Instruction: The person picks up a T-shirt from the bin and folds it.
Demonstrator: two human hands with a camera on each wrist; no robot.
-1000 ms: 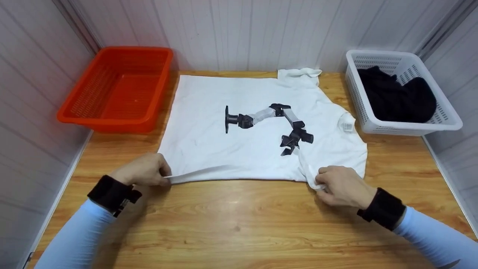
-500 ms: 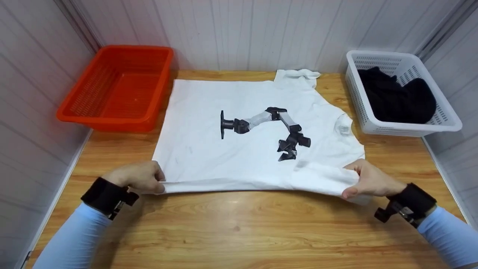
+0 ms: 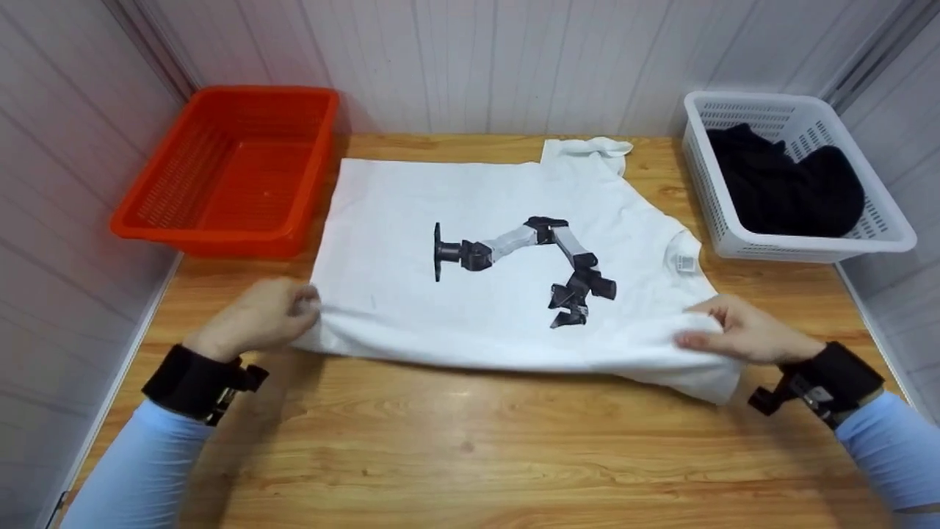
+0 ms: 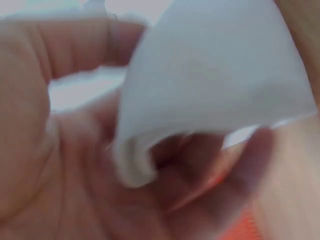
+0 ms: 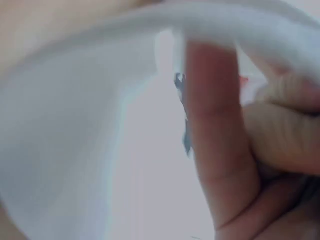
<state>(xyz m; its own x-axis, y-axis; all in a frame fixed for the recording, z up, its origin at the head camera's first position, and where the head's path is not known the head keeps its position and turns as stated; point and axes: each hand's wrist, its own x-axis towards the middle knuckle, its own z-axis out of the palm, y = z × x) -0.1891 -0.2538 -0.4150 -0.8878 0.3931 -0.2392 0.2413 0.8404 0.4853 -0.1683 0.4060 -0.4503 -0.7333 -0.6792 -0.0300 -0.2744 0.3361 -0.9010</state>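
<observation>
A white T-shirt lies sideways on the wooden table, its hem to the left and its collar to the right, with a black and grey robot-arm print facing up. My left hand pinches the near hem corner, and the near edge is lifted off the table. In the left wrist view the cloth passes between thumb and curled fingers, blurred. My right hand grips the near edge by the sleeve, which hangs below it. The right wrist view shows one finger reaching under a band of cloth.
An orange-red plastic basket stands at the back left. At the back right is a white basket with black cloth inside. White panel walls close off the back and sides.
My right hand has shifted from the shirt's underarm area rightward to the sleeve, pulling the near edge straight. My left hand moved slightly left, then lifted with the hem corner.
</observation>
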